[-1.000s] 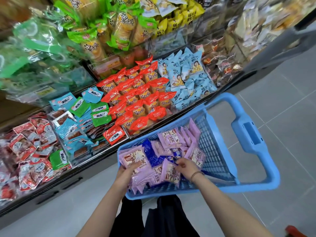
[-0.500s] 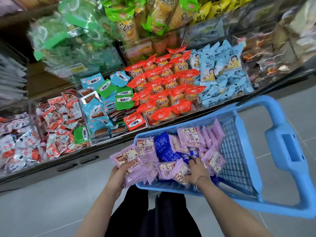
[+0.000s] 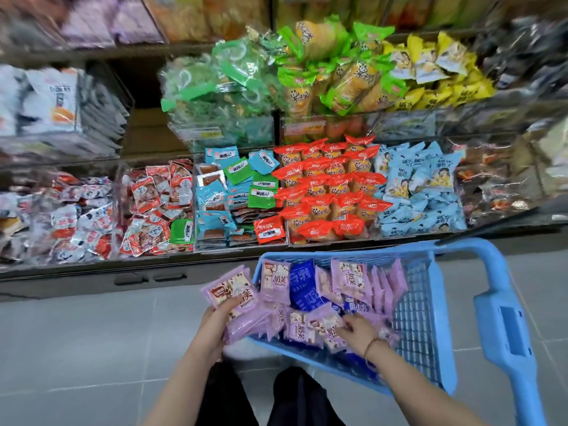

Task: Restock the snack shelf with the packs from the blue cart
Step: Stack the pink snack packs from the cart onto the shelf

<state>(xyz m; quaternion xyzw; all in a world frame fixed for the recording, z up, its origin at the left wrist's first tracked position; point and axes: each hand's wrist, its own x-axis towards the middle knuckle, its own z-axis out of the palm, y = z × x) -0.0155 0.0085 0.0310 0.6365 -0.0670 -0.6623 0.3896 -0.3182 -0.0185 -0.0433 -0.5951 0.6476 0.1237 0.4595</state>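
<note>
Gripping with the left hand [image 3: 221,315] a thick fan of purple packs [image 3: 236,298], thumb on top, other fingers hidden under the stack. Held just outside the left rim of the blue cart [image 3: 418,302]. With the right hand [image 3: 358,332], thin bracelet [image 3: 373,345] at the wrist, reaching among loose packs inside; fingers bent onto one, but cannot tell if pinching it. Just beyond this hand, glossy dark blue packs [image 3: 302,285], partly buried. Cart of plastic lattice, handle cut off at the border. Farther ahead the snack shelf [image 3: 153,265]: clear-fronted bins of crinkly pillow-shaped packs, red packs [image 3: 332,186] in rows. Upper and side parts blurred, print unreadable.
</note>
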